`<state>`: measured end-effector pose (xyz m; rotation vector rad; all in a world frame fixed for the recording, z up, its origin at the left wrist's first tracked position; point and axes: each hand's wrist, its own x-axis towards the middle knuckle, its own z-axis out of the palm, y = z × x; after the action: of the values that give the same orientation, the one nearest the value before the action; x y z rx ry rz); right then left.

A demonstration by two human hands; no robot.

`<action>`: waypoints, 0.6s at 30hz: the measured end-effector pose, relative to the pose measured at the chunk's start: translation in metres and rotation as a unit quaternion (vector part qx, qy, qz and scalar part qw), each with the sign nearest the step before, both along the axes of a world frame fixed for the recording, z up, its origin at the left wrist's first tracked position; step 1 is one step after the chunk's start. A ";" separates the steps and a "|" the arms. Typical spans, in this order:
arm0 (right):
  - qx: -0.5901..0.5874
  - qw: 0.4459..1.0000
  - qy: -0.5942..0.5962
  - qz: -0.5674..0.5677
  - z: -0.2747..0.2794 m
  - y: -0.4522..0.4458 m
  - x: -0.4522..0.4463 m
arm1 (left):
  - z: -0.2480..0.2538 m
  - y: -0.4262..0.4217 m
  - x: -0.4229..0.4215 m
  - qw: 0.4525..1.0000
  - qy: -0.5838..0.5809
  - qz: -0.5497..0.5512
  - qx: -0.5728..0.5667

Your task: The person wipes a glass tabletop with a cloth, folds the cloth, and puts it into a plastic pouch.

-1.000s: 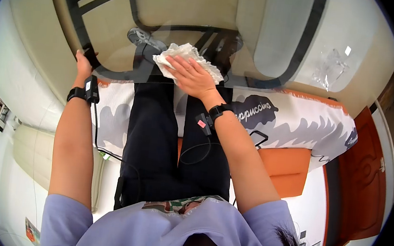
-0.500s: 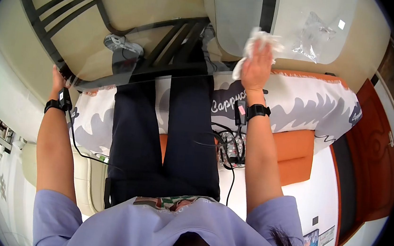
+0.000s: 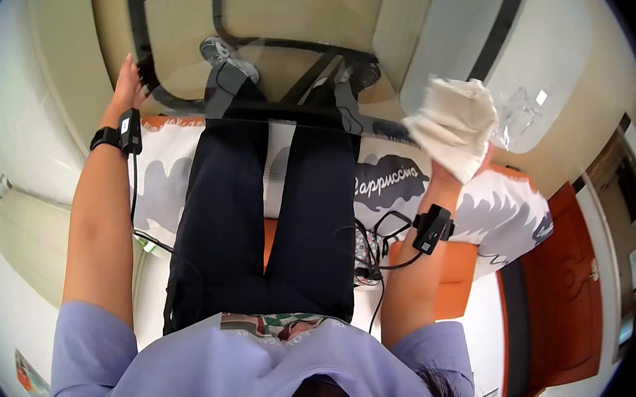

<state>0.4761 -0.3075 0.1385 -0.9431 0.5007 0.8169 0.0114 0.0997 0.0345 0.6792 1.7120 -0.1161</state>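
A pale, folded cloth (image 3: 459,124) rests over my right hand (image 3: 484,159), which is turned upward and holds it above the near edge of the glass tabletop (image 3: 400,61). The cloth hides most of that hand's fingers. On the other side, my left hand (image 3: 125,90) is open, its fingers stretched out by the tabletop's left part; whether it touches the glass I cannot tell. Nothing shows in it. A crumpled clear plastic wrapper (image 3: 517,120) lies on the glass just beyond the cloth.
Below the glass are a dark metal frame (image 3: 294,45) and my shoes (image 3: 228,58). A patterned "Cappuccino" cover (image 3: 389,178) spans an orange seat (image 3: 457,277) in front of me. Black cables (image 3: 377,262) run from the wrist devices near my lap. A reddish-brown wooden door (image 3: 567,280) stands to the right.
My right hand has lifted off the glass, moved right and turned over, bringing the cloth uppermost. My left hand has shifted slightly up and right in view. The camera view has also moved.
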 end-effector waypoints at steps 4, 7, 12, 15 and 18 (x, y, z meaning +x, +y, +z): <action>0.297 0.936 0.175 0.074 0.006 0.119 -0.068 | 0.001 0.000 -0.005 0.997 -0.058 0.035 -0.032; 0.182 0.960 0.205 0.064 -0.014 0.173 -0.106 | 0.010 0.000 -0.005 0.991 -0.110 0.057 -0.049; -0.033 0.928 -0.255 0.270 -0.018 0.274 -0.196 | 0.031 0.000 -0.006 0.961 -0.237 0.107 -0.095; -0.065 0.725 -0.575 0.374 -0.032 0.316 -0.244 | 0.034 -0.001 -0.009 0.949 -0.267 0.130 -0.111; -0.111 0.543 -0.677 0.484 -0.053 0.348 -0.297 | 0.034 0.002 -0.013 0.945 -0.282 0.111 -0.127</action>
<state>0.1792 0.0400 0.0853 -1.7939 -1.4848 0.6814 -0.0019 0.1020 0.0681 0.2826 1.1799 0.0176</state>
